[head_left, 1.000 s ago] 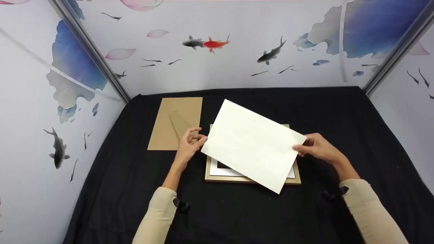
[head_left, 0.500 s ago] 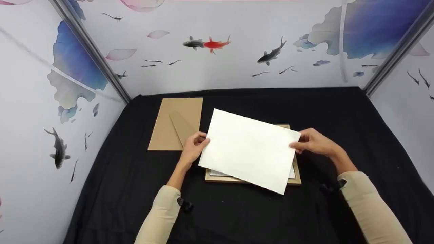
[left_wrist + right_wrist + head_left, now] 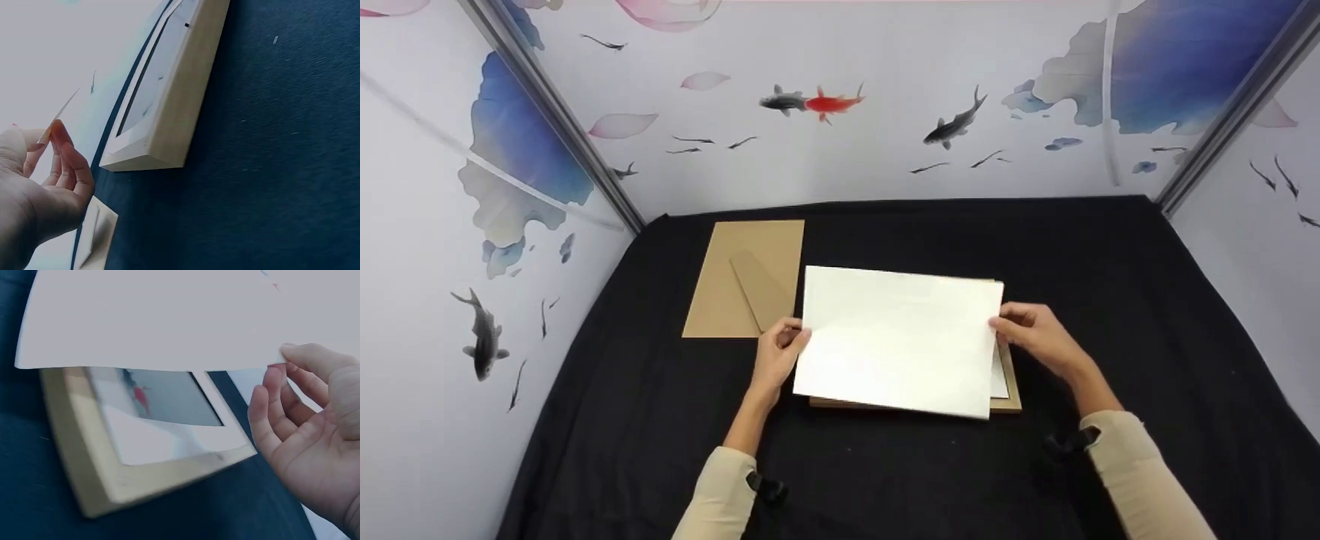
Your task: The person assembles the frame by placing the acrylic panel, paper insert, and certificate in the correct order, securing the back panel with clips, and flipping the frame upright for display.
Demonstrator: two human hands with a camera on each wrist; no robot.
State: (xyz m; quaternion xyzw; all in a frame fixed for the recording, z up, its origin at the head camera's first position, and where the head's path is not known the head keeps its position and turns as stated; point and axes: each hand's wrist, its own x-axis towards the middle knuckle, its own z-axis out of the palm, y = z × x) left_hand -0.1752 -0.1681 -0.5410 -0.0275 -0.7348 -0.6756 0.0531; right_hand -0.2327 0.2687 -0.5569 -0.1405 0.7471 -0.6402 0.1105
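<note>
A white sheet of paper (image 3: 896,341) is held nearly level by both hands. My left hand (image 3: 776,356) pinches its left edge between thumb and fingers. At the right edge, my right hand (image 3: 1039,334) pinches it near the upper corner. Below the sheet lies a light wooden picture frame (image 3: 1011,386), mostly covered in the head view. The right wrist view reveals the frame's white mat (image 3: 152,447) and a dark opening with reflections in it. A gap separates the sheet from the frame there. From the left wrist, the frame's thick wooden side (image 3: 188,84) is visible.
A brown backing board (image 3: 712,292) with a stand leg (image 3: 761,289) lies to the left of the frame, just beyond my left hand. Black cloth (image 3: 900,480) covers the table. White panels printed with fish (image 3: 885,165) enclose the back and sides.
The sheet has turned counterclockwise, its left side coming toward me, and now lines up more closely with the frame and covers more of it. Both hands have moved with it, still pinching.
</note>
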